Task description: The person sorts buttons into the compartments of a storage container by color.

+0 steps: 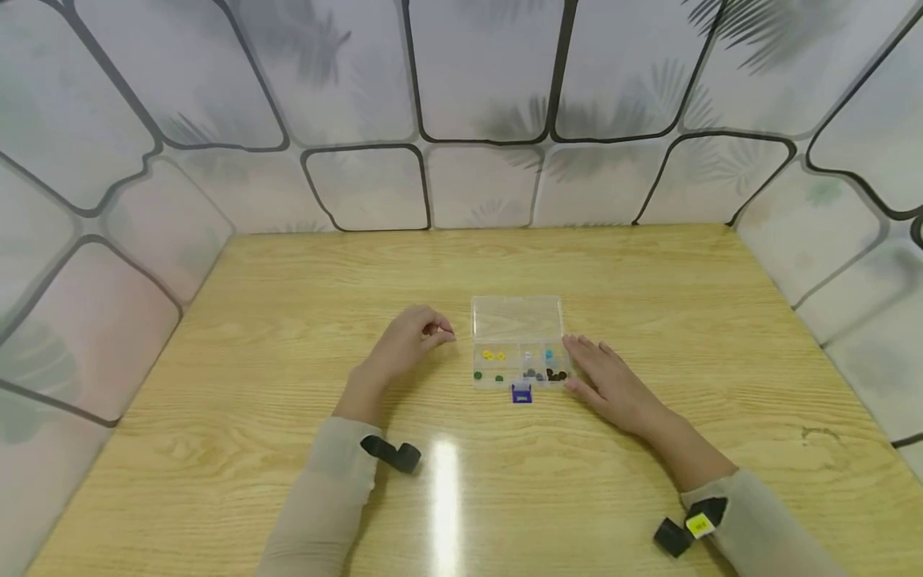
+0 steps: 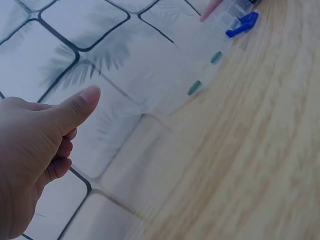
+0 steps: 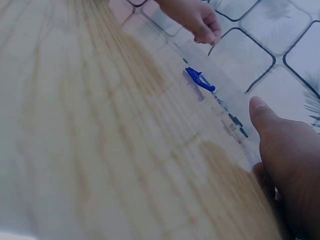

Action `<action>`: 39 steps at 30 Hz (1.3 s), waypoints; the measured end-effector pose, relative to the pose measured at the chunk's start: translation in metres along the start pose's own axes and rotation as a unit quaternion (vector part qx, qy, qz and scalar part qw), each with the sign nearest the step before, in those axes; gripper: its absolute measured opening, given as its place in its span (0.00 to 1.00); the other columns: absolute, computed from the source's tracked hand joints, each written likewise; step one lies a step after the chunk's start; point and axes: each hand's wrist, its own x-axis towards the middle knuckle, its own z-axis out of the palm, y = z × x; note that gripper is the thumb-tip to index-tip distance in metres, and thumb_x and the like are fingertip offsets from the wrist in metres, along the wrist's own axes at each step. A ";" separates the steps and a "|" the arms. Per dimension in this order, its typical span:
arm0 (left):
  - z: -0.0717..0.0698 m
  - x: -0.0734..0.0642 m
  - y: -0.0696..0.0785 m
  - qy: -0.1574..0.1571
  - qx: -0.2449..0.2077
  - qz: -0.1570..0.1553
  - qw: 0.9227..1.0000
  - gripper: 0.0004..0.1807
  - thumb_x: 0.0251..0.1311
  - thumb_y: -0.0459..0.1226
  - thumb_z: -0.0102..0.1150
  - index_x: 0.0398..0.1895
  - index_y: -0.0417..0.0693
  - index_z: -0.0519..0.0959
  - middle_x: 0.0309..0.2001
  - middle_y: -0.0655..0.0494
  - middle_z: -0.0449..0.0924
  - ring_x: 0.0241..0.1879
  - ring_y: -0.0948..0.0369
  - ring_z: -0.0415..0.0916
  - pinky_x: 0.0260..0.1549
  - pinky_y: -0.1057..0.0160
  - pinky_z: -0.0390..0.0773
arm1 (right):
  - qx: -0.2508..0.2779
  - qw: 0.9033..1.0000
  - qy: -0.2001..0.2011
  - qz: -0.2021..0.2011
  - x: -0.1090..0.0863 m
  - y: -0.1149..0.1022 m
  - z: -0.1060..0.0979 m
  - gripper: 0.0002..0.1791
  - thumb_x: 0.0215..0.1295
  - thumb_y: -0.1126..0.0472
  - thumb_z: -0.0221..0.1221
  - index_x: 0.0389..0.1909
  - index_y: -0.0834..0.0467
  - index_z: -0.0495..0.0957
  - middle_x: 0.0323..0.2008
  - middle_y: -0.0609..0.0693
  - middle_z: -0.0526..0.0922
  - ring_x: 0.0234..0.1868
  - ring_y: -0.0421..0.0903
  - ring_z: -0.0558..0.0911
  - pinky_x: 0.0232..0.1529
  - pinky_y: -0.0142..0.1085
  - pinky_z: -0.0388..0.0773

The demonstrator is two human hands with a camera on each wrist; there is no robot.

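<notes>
A clear plastic compartment box (image 1: 510, 369) lies on the table with its clear lid (image 1: 517, 318) folded back. Small yellow pieces (image 1: 494, 355), green pieces (image 1: 478, 375), light blue pieces (image 1: 550, 354), grey-blue pieces (image 1: 532, 374) and black pieces (image 1: 555, 374) sit in separate compartments. A blue latch (image 1: 521, 393) hangs at its front edge. My left hand (image 1: 404, 346) hovers left of the box, fingers curled and thumb tip near the index tip; no held thing shows between them. My right hand (image 1: 611, 385) rests with straight fingers against the box's right side.
The wood-grain table (image 1: 238, 449) spreads around the box, with a bright light reflection in front. Patterned panels (image 1: 479, 184) border its back and both sides. Black wrist cameras (image 1: 391, 453) are strapped over both sleeves.
</notes>
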 end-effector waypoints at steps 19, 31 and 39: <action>0.009 0.009 0.025 0.044 0.042 0.167 0.984 0.06 0.54 0.38 0.66 0.31 0.47 0.81 0.23 0.60 0.65 0.30 0.62 0.61 0.35 0.62 0.65 | -0.002 1.000 -0.001 0.004 0.000 -0.001 -0.001 0.35 0.72 0.50 0.49 0.72 0.63 0.50 0.71 0.60 0.56 0.72 0.59 0.53 0.70 0.52 0.43; 0.039 0.027 0.056 0.041 0.074 0.248 0.965 0.07 0.53 0.41 0.66 0.32 0.48 0.82 0.22 0.60 0.69 0.27 0.64 0.61 0.30 0.68 0.64 | 0.004 1.000 -0.006 0.013 -0.002 -0.001 0.000 0.35 0.72 0.50 0.49 0.72 0.62 0.51 0.71 0.59 0.56 0.72 0.59 0.54 0.70 0.53 0.43; 0.042 0.031 0.069 -0.010 0.089 0.222 0.971 0.09 0.57 0.45 0.62 0.34 0.51 0.81 0.24 0.62 0.68 0.28 0.65 0.62 0.32 0.69 0.64 | 0.007 1.000 0.002 0.004 0.000 -0.002 -0.001 0.34 0.72 0.51 0.49 0.72 0.63 0.52 0.70 0.60 0.58 0.71 0.59 0.55 0.69 0.55 0.44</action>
